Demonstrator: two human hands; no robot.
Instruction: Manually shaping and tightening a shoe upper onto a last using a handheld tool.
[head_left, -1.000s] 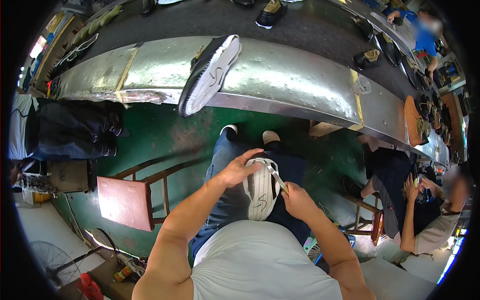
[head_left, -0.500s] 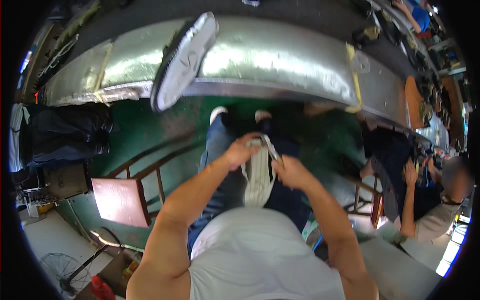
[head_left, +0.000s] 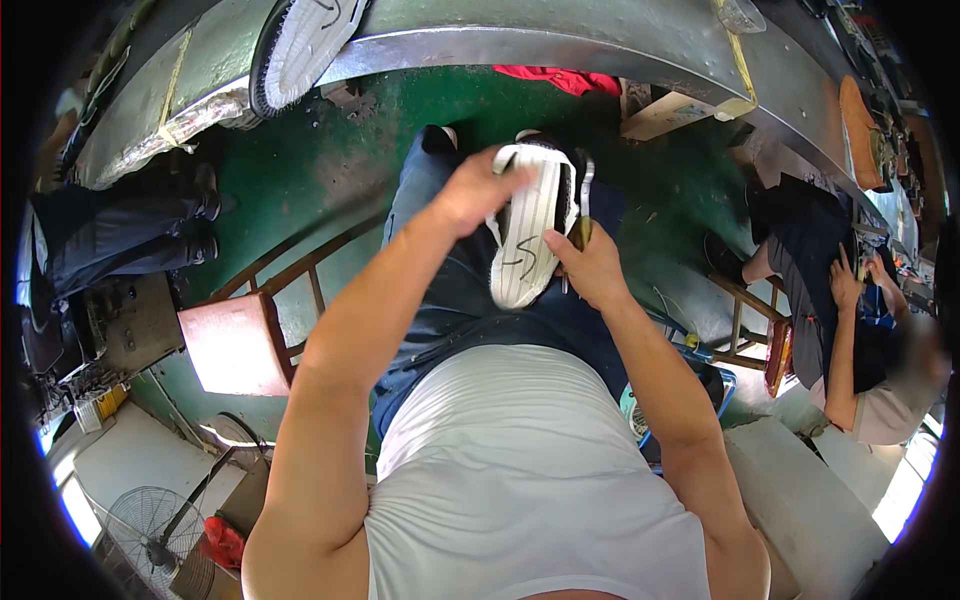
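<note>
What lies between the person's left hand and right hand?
In the head view, a white-soled shoe, sole up, lies between the left hand and right hand; both grip it.

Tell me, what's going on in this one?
A seated person holds a white-soled shoe over their lap, sole up. The left hand grips its far end; the right hand holds its side along with a small tool, too small to identify. Another shoe lies sole-up on the metal bench ahead. A second person sits working to the right.
</note>
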